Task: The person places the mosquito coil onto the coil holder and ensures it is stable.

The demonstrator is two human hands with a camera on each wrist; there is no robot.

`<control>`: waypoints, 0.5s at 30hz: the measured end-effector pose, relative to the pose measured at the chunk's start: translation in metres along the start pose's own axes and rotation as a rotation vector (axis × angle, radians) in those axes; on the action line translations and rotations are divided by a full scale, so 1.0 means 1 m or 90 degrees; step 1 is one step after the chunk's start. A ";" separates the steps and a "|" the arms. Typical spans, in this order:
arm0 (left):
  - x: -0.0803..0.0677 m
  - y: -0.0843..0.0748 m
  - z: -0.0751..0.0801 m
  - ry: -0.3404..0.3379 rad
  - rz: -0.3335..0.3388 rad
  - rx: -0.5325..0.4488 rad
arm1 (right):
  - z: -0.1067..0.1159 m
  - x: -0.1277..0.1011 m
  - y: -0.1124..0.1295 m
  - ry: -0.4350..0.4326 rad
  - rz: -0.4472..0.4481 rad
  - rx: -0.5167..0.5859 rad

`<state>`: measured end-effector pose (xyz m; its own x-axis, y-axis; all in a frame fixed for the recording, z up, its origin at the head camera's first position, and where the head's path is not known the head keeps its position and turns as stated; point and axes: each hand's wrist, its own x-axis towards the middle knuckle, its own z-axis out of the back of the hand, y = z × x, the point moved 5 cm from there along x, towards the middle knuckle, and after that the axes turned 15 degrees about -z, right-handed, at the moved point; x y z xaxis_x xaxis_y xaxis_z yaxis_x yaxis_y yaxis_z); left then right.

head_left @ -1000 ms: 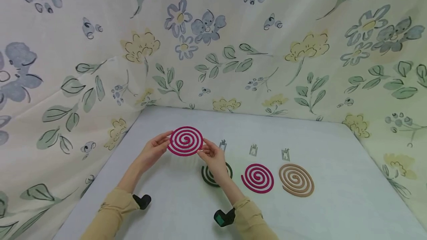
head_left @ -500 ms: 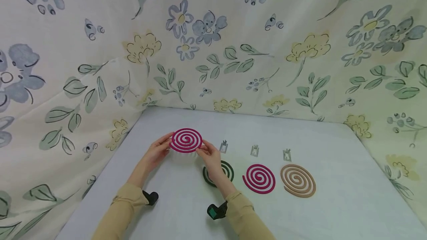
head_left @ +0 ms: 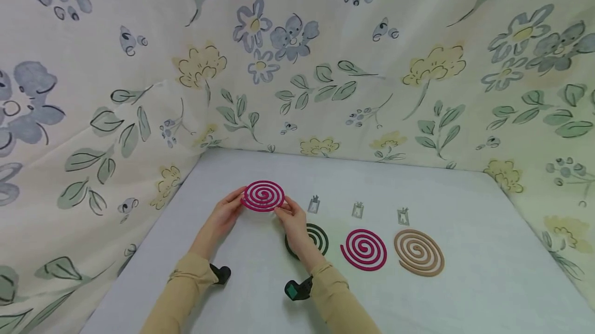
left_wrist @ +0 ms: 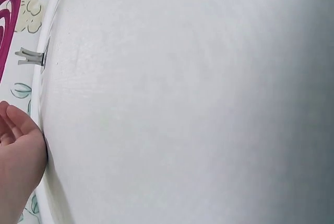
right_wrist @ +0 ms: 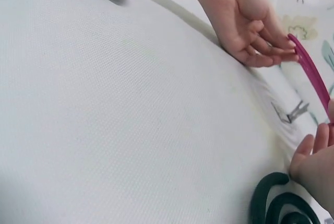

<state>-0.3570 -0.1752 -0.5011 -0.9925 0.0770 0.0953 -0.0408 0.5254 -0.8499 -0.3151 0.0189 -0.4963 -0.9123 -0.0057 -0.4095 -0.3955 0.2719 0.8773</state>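
Observation:
Both hands hold a magenta spiral coil (head_left: 263, 195) by its rim, nearly flat and low over the white table (head_left: 465, 231). My left hand (head_left: 239, 202) pinches its left edge and my right hand (head_left: 281, 210) its right edge. In the right wrist view the coil (right_wrist: 313, 75) shows edge-on between the left hand (right_wrist: 250, 20) and the right hand's fingers (right_wrist: 313, 153). A small metal stand (right_wrist: 292, 113) stands on the table below it. The left wrist view shows the coil's edge (left_wrist: 8, 20) and the same stand (left_wrist: 31, 57).
A dark green coil (head_left: 310, 239) lies half hidden behind my right wrist. To its right lie a second magenta coil (head_left: 364, 249) and a tan coil (head_left: 419, 252). Three metal stands (head_left: 314, 204) (head_left: 357, 210) (head_left: 403, 216) stand behind them. Floral cloth (head_left: 139, 91) walls the table.
The held magenta coil has tipped from facing me to nearly flat and has come down toward the table. Both hands moved with it and kept their grip.

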 end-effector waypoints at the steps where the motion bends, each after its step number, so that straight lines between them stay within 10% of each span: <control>1: 0.000 0.000 0.000 -0.005 0.001 -0.001 | 0.000 0.001 0.000 -0.001 0.001 0.001; 15: 0.003 0.001 0.002 -0.050 0.038 0.078 | 0.001 0.016 -0.004 -0.005 0.017 0.003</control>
<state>-0.3608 -0.1762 -0.5031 -0.9993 0.0365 0.0066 0.0092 0.4148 -0.9099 -0.3281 0.0190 -0.5071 -0.9216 0.0085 -0.3880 -0.3709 0.2757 0.8868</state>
